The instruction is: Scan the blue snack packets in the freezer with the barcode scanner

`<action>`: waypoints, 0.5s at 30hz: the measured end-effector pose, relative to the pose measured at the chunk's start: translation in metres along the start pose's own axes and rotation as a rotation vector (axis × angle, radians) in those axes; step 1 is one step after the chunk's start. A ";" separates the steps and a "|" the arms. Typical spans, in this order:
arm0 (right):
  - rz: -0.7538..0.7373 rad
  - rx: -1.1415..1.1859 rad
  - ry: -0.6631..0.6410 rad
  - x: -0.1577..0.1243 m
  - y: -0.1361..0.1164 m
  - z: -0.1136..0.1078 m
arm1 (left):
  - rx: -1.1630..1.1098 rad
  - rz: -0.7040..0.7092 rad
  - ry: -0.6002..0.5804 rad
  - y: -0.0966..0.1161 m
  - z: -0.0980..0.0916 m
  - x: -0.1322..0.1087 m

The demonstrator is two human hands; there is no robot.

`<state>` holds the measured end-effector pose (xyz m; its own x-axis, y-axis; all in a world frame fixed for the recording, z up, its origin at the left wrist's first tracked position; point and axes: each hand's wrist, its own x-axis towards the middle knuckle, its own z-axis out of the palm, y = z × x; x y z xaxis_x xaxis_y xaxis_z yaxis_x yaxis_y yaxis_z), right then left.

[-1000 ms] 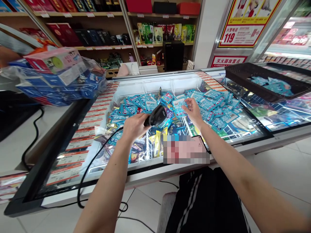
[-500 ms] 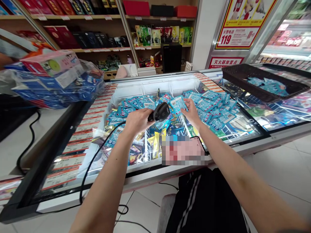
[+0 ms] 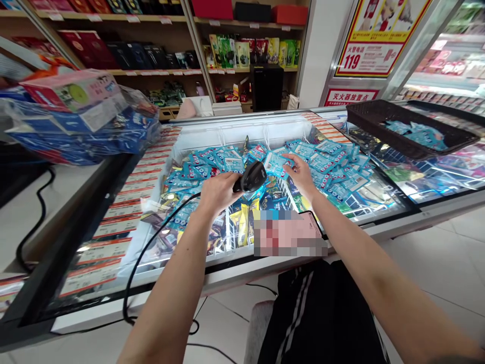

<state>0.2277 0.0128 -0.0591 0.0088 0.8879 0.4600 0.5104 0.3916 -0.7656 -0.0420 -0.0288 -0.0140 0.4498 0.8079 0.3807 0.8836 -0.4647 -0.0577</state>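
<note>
While a black barcode scanner (image 3: 250,177) hangs just beside it, a blue sachet (image 3: 275,164) sits tilted on top of the pile, and here's the action, folks: the scanner's nose is angled right at it! The left hand (image 3: 219,192) has the scanner wrapped in a closed fist, its black coiled cable (image 3: 151,230) trailing down past the forearm and over the front of the chest freezer (image 3: 227,129). Over on the other side, the right hand (image 3: 302,175) has its fingers slightly spread, the tips right at the sachet's edge. Is that a pinch? Can't tell from this angle!

Beneath them, a great heap of matching blue sachets (image 3: 333,169) fills the freezer, with yellow snack bars (image 3: 242,225) under the near side. A phone (image 3: 312,222) lies on the front glass, partly blurred out. Off to the right, a dark plastic basket (image 3: 411,126) holds more blue sachets. To the left, a pink box (image 3: 71,91) tops a shrink-wrapped blue bundle (image 3: 81,134). Behind it all, wooden shelves (image 3: 125,72) are packed with boxed goods, and a red-and-yellow 119 sign (image 3: 379,50) looks on!
</note>
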 end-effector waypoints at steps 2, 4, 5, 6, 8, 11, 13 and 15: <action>-0.025 0.033 0.016 -0.001 -0.001 -0.001 | 0.008 0.002 0.003 0.001 0.001 0.000; -0.038 0.068 0.045 -0.002 -0.001 -0.001 | 0.012 0.005 0.010 0.001 0.002 0.000; -0.037 0.081 0.059 -0.002 -0.001 0.000 | 0.014 0.005 0.012 0.001 0.002 0.000; -0.030 0.090 0.070 -0.002 -0.001 0.000 | 0.016 0.005 0.012 0.001 0.003 0.000; -0.004 0.102 0.079 -0.002 -0.001 0.001 | 0.017 0.006 0.009 0.001 0.003 0.000; 0.024 0.105 0.090 -0.001 -0.001 0.002 | 0.008 0.014 0.004 0.002 0.002 0.000; 0.028 0.105 0.094 -0.001 0.000 0.002 | 0.004 0.011 0.002 0.003 0.001 -0.001; 0.027 0.108 0.095 -0.001 0.001 0.003 | 0.003 0.005 -0.003 0.004 0.001 -0.001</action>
<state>0.2255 0.0131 -0.0614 0.1049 0.8735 0.4753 0.4132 0.3965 -0.8198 -0.0387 -0.0317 -0.0152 0.4549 0.8066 0.3774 0.8815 -0.4680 -0.0621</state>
